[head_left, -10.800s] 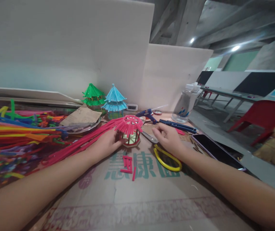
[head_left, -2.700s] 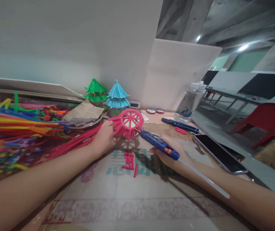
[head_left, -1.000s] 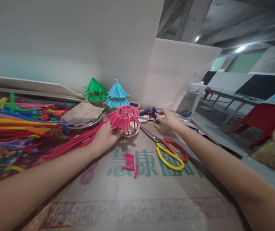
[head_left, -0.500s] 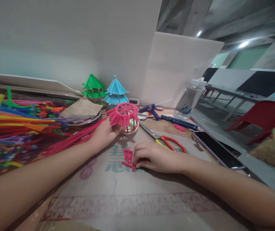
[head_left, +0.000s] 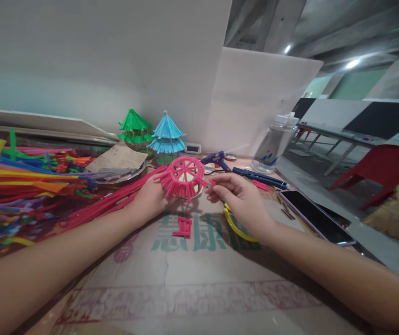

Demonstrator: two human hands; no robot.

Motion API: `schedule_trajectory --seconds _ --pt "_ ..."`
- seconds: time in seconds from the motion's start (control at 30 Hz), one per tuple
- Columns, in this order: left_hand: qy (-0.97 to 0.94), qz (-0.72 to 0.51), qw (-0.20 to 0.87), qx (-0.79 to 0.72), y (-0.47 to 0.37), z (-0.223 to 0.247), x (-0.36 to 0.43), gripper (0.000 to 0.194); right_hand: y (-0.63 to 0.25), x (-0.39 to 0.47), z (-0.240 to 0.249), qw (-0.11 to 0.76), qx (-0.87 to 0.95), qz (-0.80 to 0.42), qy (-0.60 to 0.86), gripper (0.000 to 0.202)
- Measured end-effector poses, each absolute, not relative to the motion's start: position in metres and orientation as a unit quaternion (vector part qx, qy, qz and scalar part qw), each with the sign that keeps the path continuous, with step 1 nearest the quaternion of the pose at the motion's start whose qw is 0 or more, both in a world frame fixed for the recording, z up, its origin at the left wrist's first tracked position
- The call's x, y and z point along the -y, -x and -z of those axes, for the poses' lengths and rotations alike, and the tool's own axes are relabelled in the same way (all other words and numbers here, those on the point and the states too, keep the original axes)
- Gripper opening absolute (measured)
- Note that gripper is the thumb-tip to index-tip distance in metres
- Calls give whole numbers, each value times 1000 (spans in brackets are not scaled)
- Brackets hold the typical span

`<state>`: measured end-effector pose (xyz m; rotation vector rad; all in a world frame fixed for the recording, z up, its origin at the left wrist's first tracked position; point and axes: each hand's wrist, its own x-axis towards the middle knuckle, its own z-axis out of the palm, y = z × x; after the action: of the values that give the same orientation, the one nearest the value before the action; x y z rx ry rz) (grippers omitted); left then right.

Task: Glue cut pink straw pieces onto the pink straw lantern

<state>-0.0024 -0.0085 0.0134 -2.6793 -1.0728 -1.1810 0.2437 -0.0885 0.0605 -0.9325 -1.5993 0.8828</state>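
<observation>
My left hand (head_left: 150, 195) grips the near left side of a pink pavilion model (head_left: 176, 184), whose round roof frame has spokes and a fringe of short pink pieces. The model is tilted toward me, and its pale base shows partly beneath. At the model's right edge, my right hand (head_left: 243, 202) pinches a short pink pipe cleaner piece (head_left: 212, 182) between thumb and forefinger. More cut pink pieces (head_left: 184, 227) lie on the cardboard below the model. Scissors lie partly hidden under my right hand, with their yellow handle (head_left: 236, 228) showing.
Bundles of coloured pipe cleaners (head_left: 28, 179) spread over the left side. Green (head_left: 135, 125) and blue (head_left: 166, 132) pavilion models stand behind. Toward the right are a glue gun (head_left: 220, 160), a dark blue tool (head_left: 260, 177), a water bottle (head_left: 272, 144) and a phone (head_left: 316, 216).
My right hand has lifted from the cut pieces to the model's right edge, carrying one pink piece. My left hand has tilted the model toward me.
</observation>
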Motion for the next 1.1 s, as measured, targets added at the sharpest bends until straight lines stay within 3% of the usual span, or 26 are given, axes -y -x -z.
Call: schedule_trajectory --seconds 0.23,0.5,0.7,1.1 --pt "872 356 33 333 2 -16 9 26 -244 92 -61 486 675 -368 415 28" --pt "876 357 42 323 -1 -21 13 24 -243 99 -62 406 798 -128 426 25" --pt "885 347 57 306 -2 -24 16 33 -242 93 -60 402 800 -90 437 24" --pt "879 341 9 334 -3 -24 17 33 -242 92 -57 355 835 -19 420 25"
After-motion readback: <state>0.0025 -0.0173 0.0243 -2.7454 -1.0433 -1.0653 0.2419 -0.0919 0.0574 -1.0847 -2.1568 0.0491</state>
